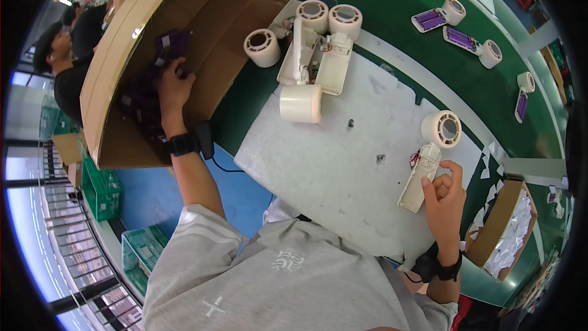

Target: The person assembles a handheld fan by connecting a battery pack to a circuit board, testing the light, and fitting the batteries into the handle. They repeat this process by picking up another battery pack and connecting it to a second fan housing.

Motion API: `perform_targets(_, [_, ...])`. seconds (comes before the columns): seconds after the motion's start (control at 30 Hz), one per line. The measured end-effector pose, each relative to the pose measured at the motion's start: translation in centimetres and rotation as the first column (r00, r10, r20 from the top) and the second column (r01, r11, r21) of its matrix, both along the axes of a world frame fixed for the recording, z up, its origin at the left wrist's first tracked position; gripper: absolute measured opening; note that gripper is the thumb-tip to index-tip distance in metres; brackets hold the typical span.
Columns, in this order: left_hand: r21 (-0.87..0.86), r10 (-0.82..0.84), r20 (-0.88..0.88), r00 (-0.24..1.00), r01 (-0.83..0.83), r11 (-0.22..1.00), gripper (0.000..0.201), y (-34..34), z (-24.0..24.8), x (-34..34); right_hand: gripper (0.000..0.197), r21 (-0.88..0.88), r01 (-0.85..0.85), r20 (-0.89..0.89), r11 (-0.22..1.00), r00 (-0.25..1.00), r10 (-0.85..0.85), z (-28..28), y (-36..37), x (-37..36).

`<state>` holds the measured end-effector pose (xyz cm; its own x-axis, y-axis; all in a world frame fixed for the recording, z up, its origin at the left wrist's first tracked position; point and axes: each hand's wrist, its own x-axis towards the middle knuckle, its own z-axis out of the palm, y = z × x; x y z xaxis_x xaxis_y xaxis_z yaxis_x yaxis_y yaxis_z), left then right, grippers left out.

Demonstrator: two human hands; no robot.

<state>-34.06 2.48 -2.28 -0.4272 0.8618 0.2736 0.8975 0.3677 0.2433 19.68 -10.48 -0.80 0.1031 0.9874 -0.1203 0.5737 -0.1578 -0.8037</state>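
My left hand reaches into a cardboard box. Its thumb and forefinger curve with a gap between them, beside purple battery packs; the other fingers are mostly hidden. On the right, my right hand is open, thumb and forefinger apart at the edge of a cream handheld-fan housing. That housing lies with its inside up, small wires showing near its round fan head. It rests on a pale foam pad. Several more fan bodies lie grouped at the pad's far left corner.
Beyond the pad, a green conveyor belt carries several fans with purple packs. A carton of white pieces stands at the right. Green crates are on the left, and another person is beyond the box.
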Motion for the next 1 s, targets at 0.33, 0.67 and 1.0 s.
perform_targets(0.33, [-0.060, -0.020, 0.090, 0.996, 0.026, 0.998, 0.032, 0.2, 1.3, 1.8, 0.031, 0.158, -0.010, -0.103, 0.987, 0.994, 0.027, -1.8, -0.4, 1.0])
perform_targets(0.67, [0.523, -0.578, 0.649, 0.495, 0.262, 0.811, 0.035, -4.3, 10.0, 16.3, 0.029, 0.250, 0.157, -0.478, 0.955, 0.878, -0.019, -1.5, -0.7, -0.1])
perform_targets(1.0, [0.133, -0.721, 0.670, 0.177, 0.927, 0.351, 0.055, -5.1, 2.8, 34.7, 0.027, 0.139, -0.012, -0.912, 0.990, 0.388, 0.133, -1.2, 0.2, 4.8])
